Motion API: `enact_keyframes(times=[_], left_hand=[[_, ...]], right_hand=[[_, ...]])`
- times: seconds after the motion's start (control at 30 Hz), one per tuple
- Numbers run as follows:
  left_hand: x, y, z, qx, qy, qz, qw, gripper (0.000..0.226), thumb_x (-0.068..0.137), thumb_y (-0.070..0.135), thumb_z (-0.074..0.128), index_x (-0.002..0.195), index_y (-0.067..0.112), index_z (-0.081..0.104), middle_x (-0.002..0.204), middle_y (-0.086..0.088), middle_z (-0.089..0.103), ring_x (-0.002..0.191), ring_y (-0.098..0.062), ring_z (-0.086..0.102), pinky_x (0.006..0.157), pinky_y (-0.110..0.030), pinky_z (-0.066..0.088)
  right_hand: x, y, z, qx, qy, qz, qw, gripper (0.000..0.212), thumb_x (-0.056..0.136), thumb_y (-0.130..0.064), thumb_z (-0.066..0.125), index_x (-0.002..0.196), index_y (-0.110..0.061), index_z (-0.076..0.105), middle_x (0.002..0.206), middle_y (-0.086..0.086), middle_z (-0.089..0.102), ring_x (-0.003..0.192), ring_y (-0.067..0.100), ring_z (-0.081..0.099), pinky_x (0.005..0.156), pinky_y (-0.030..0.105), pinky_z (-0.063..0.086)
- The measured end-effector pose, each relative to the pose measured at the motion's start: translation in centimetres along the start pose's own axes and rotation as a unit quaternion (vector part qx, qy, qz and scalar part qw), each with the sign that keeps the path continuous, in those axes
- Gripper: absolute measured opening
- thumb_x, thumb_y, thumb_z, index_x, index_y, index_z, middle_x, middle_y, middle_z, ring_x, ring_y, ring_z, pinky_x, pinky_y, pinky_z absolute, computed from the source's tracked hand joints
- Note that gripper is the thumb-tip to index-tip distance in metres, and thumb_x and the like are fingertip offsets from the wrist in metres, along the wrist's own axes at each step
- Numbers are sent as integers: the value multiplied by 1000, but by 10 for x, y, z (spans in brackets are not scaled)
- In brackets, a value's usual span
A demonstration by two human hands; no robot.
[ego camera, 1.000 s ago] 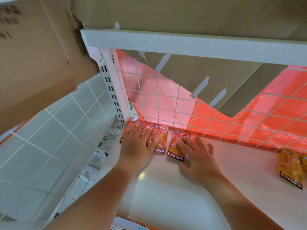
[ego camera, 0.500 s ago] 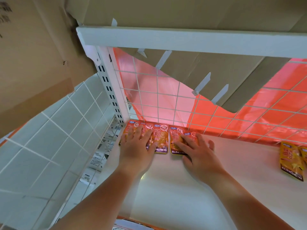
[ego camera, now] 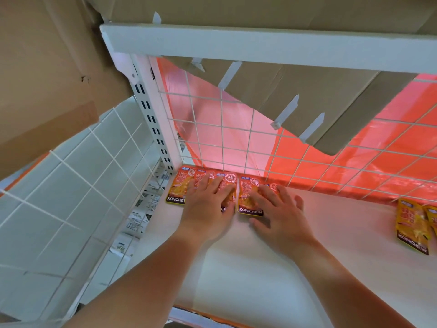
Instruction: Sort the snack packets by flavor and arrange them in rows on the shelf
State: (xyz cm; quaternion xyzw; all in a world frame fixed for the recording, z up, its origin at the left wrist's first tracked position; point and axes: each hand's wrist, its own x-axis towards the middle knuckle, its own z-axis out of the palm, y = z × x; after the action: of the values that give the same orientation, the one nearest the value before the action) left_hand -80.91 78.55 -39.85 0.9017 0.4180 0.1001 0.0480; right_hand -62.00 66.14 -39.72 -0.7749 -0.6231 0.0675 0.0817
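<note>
White shelf (ego camera: pixel 236 268), back left corner, beside the slotted upright (ego camera: pixel 151 119).

A row of orange packets (ego camera: pixel 176 190) lies flat along the foot of the wire grid (ego camera: pixel 236 138), with the black "KONCHEW" bands toward the person.

The left hand (ego camera: pixel 208 209) lies flat on the middle of the row, fingers straight and a little spread, curled around nothing. The right hand (ego camera: pixel 276 214) is also flat and spread. Its fingertips press the right-end packet (ego camera: pixel 248 200) and its palm is over bare shelf just beside. (The packet count under the hands cannot be told.)

Two yellow packets (ego camera: pixel 411 226) lie overlapping at the right edge of view, well apart from the row.

Cardboard (ego camera: pixel 307 95) hangs below the upper shelf (ego camera: pixel 236 46).
</note>
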Motion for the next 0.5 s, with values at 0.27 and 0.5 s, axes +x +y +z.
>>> enact_keyframes(times=[0.27, 0.5], left_hand=[[-1, 3, -1, -16, 10, -4, 1000, 50, 95, 53, 42, 143, 45, 51, 153, 12, 49, 151, -24, 31, 123, -57, 18], [-3, 4, -7, -28, 8, 11, 1000, 56, 94, 41, 31, 147, 42, 48, 156, 7, 47, 151, -29, 31, 122, -61, 18]], right_hand=[[6, -4, 2, -5, -34, -3, 999, 69, 88, -73, 25, 153, -54, 13, 164, -25, 12, 153, 28, 3, 114, 67, 14], [7, -7, 2, 1, -34, 0, 999, 68, 88, -73, 27, 152, -55, 11, 165, -24, 11, 152, 28, 3, 113, 70, 14]])
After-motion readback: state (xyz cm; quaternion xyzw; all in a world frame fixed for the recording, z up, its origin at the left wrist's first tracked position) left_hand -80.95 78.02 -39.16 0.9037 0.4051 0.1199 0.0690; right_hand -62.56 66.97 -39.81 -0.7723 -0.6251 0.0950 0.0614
